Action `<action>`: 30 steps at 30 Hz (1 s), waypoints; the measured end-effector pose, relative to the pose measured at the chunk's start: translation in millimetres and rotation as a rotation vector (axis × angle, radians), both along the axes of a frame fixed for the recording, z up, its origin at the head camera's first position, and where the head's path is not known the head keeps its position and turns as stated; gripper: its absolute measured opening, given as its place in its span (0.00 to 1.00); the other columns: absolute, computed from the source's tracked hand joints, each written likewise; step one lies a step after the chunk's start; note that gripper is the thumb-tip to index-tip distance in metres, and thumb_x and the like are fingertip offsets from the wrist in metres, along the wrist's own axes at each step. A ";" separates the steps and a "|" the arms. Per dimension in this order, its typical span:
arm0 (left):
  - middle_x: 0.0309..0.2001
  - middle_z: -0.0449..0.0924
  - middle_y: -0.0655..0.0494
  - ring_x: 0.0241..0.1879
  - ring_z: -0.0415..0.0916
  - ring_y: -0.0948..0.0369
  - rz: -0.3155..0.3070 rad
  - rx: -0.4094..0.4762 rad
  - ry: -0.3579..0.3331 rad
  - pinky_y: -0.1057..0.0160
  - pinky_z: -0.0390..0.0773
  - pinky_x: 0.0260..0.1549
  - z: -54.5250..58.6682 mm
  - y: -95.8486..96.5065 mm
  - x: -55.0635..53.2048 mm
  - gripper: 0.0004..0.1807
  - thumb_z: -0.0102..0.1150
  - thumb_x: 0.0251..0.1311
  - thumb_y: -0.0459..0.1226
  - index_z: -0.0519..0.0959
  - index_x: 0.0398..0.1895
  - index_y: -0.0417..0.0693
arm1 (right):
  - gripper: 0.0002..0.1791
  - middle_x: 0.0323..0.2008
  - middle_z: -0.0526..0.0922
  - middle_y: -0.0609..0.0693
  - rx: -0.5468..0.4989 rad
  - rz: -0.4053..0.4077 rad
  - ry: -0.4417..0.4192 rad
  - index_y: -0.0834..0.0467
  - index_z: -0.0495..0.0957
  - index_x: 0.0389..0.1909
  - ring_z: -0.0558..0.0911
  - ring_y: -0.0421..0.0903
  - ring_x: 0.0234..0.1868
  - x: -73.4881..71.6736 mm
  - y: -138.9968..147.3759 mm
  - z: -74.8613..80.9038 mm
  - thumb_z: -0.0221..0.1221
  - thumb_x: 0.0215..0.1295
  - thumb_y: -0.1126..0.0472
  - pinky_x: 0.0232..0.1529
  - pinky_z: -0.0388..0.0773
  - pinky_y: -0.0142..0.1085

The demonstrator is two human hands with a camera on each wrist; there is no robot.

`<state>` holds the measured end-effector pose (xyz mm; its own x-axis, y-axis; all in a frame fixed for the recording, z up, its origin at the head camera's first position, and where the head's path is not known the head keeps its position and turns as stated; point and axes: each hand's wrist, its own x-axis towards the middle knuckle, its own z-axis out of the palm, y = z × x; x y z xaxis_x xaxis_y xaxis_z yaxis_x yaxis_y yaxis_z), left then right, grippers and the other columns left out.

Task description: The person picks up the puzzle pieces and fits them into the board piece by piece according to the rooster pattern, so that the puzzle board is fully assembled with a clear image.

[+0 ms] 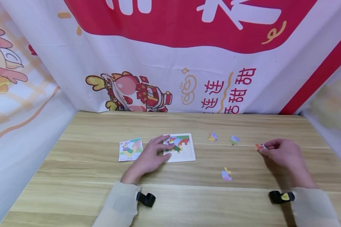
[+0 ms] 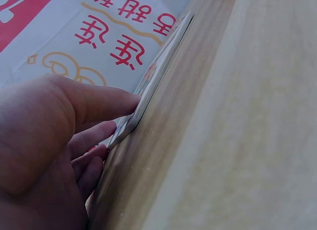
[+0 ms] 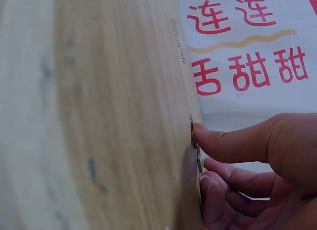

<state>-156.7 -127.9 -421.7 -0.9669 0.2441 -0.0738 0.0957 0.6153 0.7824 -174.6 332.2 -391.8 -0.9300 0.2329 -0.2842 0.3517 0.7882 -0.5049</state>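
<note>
My left hand [image 1: 152, 152] rests with spread fingers on the left part of a white-framed puzzle board [image 1: 188, 155], partly filled with a rooster picture. In the left wrist view, the thumb touches the thin board [image 2: 163, 64] near its edge, while the other fingers lie by its corner. Far to the right, my right hand [image 1: 285, 153] pinches a small orange and white puzzle piece [image 1: 260, 147] between thumb and fingers, close to the tabletop. The right wrist view catches that piece [image 3: 194, 139] nearly edge-on, its face hidden.
Loose puzzle pieces lie between the hands: a purple and yellow one [image 1: 213, 137], a purple and green one [image 1: 234, 140] and a nearer one [image 1: 226, 175]. A rooster picture card [image 1: 124, 155] lies left of the board. A printed cloth [image 1: 170, 63] hangs along the table's back edge.
</note>
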 end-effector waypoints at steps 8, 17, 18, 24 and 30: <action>0.84 0.64 0.61 0.87 0.51 0.46 -0.008 0.001 0.022 0.33 0.54 0.83 -0.9 -0.7 1.1 0.19 0.68 0.72 0.38 0.87 0.64 0.56 | 0.29 0.50 0.80 0.69 -0.009 0.005 0.020 0.69 0.74 0.59 0.76 0.60 0.46 -0.7 -0.9 0.5 0.70 0.71 0.51 0.37 0.76 0.38; 0.84 0.64 0.61 0.87 0.51 0.47 -0.015 0.008 0.023 0.34 0.54 0.83 -0.8 -0.9 1.0 0.18 0.68 0.72 0.38 0.87 0.63 0.56 | 0.23 0.49 0.86 0.62 -0.132 0.011 0.105 0.65 0.76 0.61 0.82 0.52 0.42 0.4 -1.9 -2.2 0.66 0.76 0.54 0.32 0.84 0.34; 0.84 0.64 0.60 0.87 0.51 0.47 -0.016 0.009 0.024 0.34 0.54 0.83 -0.9 -0.9 1.1 0.18 0.68 0.72 0.38 0.87 0.63 0.56 | 0.23 0.49 0.86 0.61 -0.141 0.008 0.114 0.64 0.77 0.61 0.83 0.50 0.41 0.4 -2.0 -2.2 0.66 0.76 0.53 0.32 0.84 0.34; 0.84 0.64 0.61 0.87 0.50 0.47 -0.012 0.012 0.018 0.34 0.54 0.83 -1.7 -0.5 0.9 0.18 0.68 0.72 0.38 0.87 0.63 0.56 | 0.31 0.46 0.89 0.51 -0.182 -0.016 0.122 0.60 0.79 0.61 0.84 0.40 0.42 -0.9 -2.0 -0.3 0.66 0.73 0.39 0.37 0.79 0.30; 0.83 0.65 0.62 0.87 0.51 0.48 -0.006 0.010 0.013 0.34 0.54 0.84 -0.8 -0.5 1.7 0.18 0.69 0.71 0.38 0.88 0.63 0.56 | 0.28 0.43 0.88 0.39 -0.317 -0.030 0.143 0.56 0.79 0.61 0.85 0.32 0.41 -1.5 -9.2 3.6 0.67 0.73 0.40 0.41 0.82 0.25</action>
